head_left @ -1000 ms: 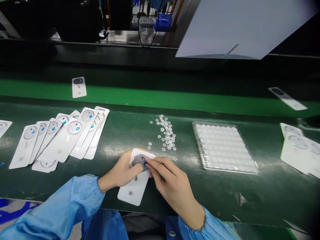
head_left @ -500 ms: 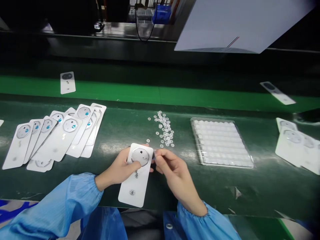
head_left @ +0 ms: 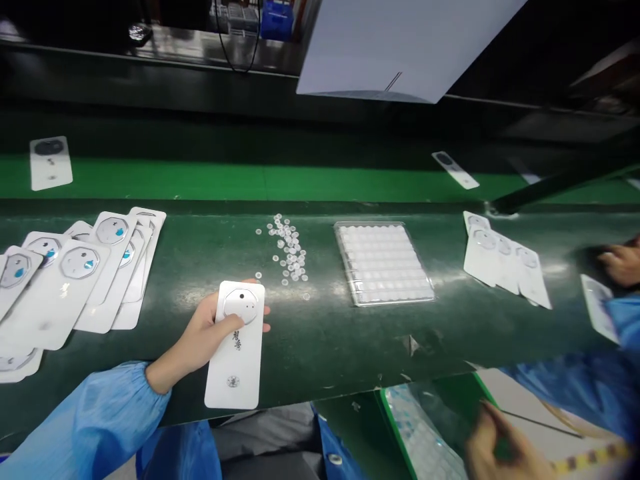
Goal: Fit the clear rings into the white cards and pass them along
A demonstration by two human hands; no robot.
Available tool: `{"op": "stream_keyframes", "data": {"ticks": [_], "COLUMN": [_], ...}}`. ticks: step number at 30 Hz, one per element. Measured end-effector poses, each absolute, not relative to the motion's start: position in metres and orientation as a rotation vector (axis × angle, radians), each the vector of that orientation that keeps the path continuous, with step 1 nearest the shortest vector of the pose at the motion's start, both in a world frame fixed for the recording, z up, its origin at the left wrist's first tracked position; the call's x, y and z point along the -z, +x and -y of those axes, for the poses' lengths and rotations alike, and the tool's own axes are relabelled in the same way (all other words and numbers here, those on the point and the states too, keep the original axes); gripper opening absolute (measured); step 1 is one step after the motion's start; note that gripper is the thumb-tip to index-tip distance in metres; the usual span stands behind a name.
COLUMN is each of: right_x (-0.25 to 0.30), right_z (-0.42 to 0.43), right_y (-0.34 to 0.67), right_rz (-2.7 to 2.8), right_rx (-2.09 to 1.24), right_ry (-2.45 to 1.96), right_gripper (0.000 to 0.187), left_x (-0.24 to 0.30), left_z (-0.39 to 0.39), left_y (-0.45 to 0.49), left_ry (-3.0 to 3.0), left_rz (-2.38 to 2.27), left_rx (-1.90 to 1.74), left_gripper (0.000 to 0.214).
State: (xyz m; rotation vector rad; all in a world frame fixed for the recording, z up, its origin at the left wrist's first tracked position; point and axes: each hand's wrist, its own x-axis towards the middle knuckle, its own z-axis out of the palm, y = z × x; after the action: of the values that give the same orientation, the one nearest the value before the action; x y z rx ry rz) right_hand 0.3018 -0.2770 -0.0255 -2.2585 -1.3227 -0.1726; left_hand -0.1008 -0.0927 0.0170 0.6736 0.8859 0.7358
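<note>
A white card (head_left: 235,347) with a round raised disc near its top end lies lengthwise on the dark green worktop (head_left: 325,333), close to the near edge. The left hand (head_left: 205,333) holds it – thumb pressed on the face just below the disc, fingers curled under the far side, so the grip is closed on the card. The right hand (head_left: 493,447) is low at the bottom right, off the worktop and blurred; whether its grip is wide or narrow, I cannot tell. It hovers beside a pale sheet of small dots (head_left: 425,440) lying below the worktop edge.

Just beyond the card sits a scatter of tiny clear discs (head_left: 287,250), and to their right a clear plastic tray (head_left: 383,263). A fanned pile of similar cards (head_left: 75,273) lies well to the left, a smaller row of cards (head_left: 505,263) to the right. At the far right edge – another person's hand (head_left: 623,263) in a blue sleeve.
</note>
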Motion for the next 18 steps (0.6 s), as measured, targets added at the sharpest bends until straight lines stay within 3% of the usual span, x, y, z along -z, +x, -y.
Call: {"op": "stream_keyframes", "data": {"ticks": [2, 4, 8, 12, 15, 18], "right_x": [0.022, 0.020, 0.021, 0.022, 0.015, 0.008], "right_z": [0.238, 0.189, 0.124, 0.147, 0.191, 0.217], "right_y": [0.250, 0.204, 0.160, 0.167, 0.179, 0.183], "right_rz": [1.532, 1.863, 2.099, 2.215, 2.366, 2.447], "right_rx": [0.203, 0.005, -0.083, -0.161, -0.302, -0.428], "right_ry": [-1.950, -1.595, -1.414, -1.383, -1.251, -1.068], "right_gripper": [0.027, 0.034, 0.033, 0.033, 0.052, 0.032], "left_x": [-0.018, -0.018, -0.015, -0.013, -0.012, -0.014], "left_z": [0.093, 0.094, 0.096, 0.098, 0.100, 0.104], "left_y": [-0.101, -0.102, -0.103, -0.103, -0.103, -0.103], "left_ry": [0.690, 0.706, 0.754, 0.792, 0.798, 0.836], "left_rz": [-0.891, -0.900, -0.871, -0.841, -0.857, -0.858], "left_rx": [-0.731, -0.734, -0.779, -0.827, -0.834, -0.832], "left_gripper": [0.078, 0.081, 0.089, 0.094, 0.096, 0.100]}}
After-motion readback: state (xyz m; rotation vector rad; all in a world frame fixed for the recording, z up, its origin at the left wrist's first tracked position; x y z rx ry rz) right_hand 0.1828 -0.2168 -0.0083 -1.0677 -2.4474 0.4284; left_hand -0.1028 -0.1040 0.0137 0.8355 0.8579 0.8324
